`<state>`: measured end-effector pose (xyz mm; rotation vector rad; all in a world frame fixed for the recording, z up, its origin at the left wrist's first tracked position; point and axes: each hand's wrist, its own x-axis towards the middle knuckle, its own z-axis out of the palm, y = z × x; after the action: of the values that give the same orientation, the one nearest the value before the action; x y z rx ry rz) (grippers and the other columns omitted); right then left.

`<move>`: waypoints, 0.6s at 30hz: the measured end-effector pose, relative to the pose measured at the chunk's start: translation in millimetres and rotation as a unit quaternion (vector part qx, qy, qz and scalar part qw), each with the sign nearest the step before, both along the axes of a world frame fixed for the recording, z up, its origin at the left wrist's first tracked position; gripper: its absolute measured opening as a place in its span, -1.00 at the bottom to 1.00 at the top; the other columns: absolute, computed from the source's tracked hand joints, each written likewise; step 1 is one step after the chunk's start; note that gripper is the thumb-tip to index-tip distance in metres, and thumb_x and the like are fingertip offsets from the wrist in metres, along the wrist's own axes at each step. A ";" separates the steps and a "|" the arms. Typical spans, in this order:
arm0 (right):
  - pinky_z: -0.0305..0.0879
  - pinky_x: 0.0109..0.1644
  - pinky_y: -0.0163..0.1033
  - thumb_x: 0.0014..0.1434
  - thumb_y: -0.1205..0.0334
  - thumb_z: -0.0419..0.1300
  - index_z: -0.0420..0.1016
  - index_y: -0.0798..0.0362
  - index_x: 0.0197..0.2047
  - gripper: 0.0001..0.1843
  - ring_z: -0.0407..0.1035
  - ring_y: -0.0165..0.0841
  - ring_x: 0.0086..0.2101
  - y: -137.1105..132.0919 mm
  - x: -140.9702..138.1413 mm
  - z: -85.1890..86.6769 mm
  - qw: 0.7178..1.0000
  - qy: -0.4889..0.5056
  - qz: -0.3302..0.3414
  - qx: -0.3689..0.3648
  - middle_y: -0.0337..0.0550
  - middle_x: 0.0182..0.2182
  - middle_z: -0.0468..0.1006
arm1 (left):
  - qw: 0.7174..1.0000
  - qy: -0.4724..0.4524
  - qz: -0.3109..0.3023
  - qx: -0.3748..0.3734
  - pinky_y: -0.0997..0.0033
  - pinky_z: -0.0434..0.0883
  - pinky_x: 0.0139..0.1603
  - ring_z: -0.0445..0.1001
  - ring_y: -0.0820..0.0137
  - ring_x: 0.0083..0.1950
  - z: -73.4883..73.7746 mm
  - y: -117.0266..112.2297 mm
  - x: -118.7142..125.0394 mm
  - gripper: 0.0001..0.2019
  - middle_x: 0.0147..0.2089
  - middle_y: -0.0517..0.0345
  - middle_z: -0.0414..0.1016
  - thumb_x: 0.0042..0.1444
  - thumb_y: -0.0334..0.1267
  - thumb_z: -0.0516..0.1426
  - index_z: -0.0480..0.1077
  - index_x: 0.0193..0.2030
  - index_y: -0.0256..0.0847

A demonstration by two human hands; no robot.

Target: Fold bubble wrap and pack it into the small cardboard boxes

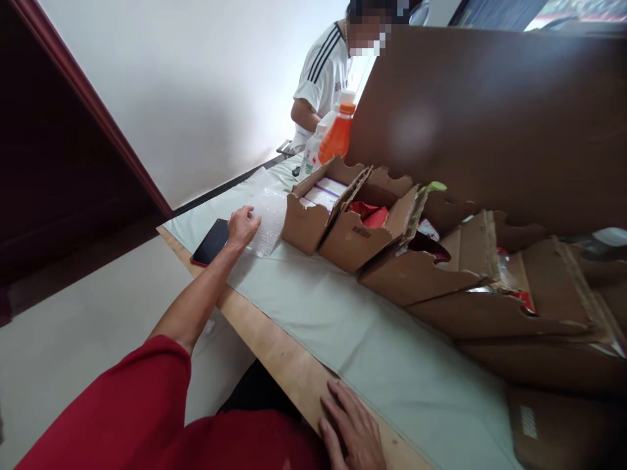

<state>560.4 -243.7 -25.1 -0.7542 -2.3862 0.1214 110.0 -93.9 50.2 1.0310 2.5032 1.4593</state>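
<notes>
You wear a plain red top (122, 424), its cloth smooth and one solid deep red, filling the lower left of the view. Its short left sleeve (164, 365) ends in a rounded hem near the elbow. Below that, your left forearm (196, 294) and left hand (243, 225) are bare. More of the same red cloth runs across your front. Your right hand (350, 431) is bare too, its wrist cut off by the lower edge.

We've got our left hand (243, 225) on the bubble wrap (268, 219) near the table's (353, 339) left edge, phone (211, 241) just left of it, open boxes (353, 243) in a row to the right, bottle (337, 137) behind them; our right hand (350, 431) rests on the near edge.
</notes>
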 end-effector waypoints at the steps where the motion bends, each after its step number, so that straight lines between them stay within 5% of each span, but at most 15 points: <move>1: 0.48 0.03 -0.10 0.42 0.20 0.10 0.59 -0.03 0.06 -0.72 0.56 -0.18 0.07 -0.8 -0.9 0.2 1.000 -0.002 -0.004 0.001 -0.06 0.09 0.66 | 1.000 -0.008 0.000 0.013 0.20 0.40 0.15 0.54 0.17 -0.04 -0.7 -0.7 0.5 -0.90 -0.22 0.07 0.61 0.03 -0.31 0.20 0.48 -0.27 -0.15; 6: 0.47 0.04 -0.10 0.42 0.22 0.11 0.57 0.01 0.06 -0.74 0.55 -0.18 0.07 -2.7 -3.5 6.9 1.000 -0.029 -0.002 0.006 -0.03 0.09 0.65 | 0.990 -0.057 -0.003 0.127 0.40 0.38 -0.10 0.46 0.37 -0.25 9.4 -15.9 -2.2 -0.94 -0.37 0.24 0.46 0.06 -0.31 0.18 0.37 -0.39 -0.15; 11: 0.46 0.06 -0.09 0.42 0.24 0.10 0.56 -0.01 0.06 -0.74 0.55 -0.19 0.08 -1.4 -2.3 11.5 0.999 -0.054 0.007 -0.006 -0.05 0.11 0.64 | 0.965 -0.110 0.002 0.238 0.46 0.31 -0.19 0.35 0.55 -0.35 58.1 -26.3 -32.6 -0.92 -0.42 0.37 0.35 0.13 -0.40 0.15 0.31 -0.33 -0.19; 15: 0.46 0.05 -0.09 0.42 0.22 0.11 0.57 -0.01 0.06 -0.74 0.55 -0.18 0.06 -1.5 -3.0 9.0 0.999 -0.050 0.001 -0.012 -0.03 0.09 0.65 | 0.954 -0.148 -0.033 0.258 0.43 0.28 -0.19 0.31 0.60 -0.37 92.8 -28.5 -48.8 -0.88 -0.45 0.40 0.35 0.14 -0.44 0.15 0.27 -0.32 -0.18; 18: 0.47 0.03 -0.10 0.42 0.20 0.10 0.58 -0.02 0.05 -0.74 0.57 -0.18 0.05 -1.4 -2.4 5.3 0.999 -0.045 -0.006 -0.011 -0.05 0.08 0.66 | 0.956 -0.173 -0.086 0.221 0.39 0.37 -0.23 0.40 0.49 -0.37 88.6 -32.2 -38.2 -0.87 -0.45 0.33 0.41 0.05 -0.30 0.19 0.27 -0.36 -0.12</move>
<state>558.1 -245.0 -19.8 -0.8002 -2.4684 0.1121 71.8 -126.1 138.7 0.9133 1.8445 1.9898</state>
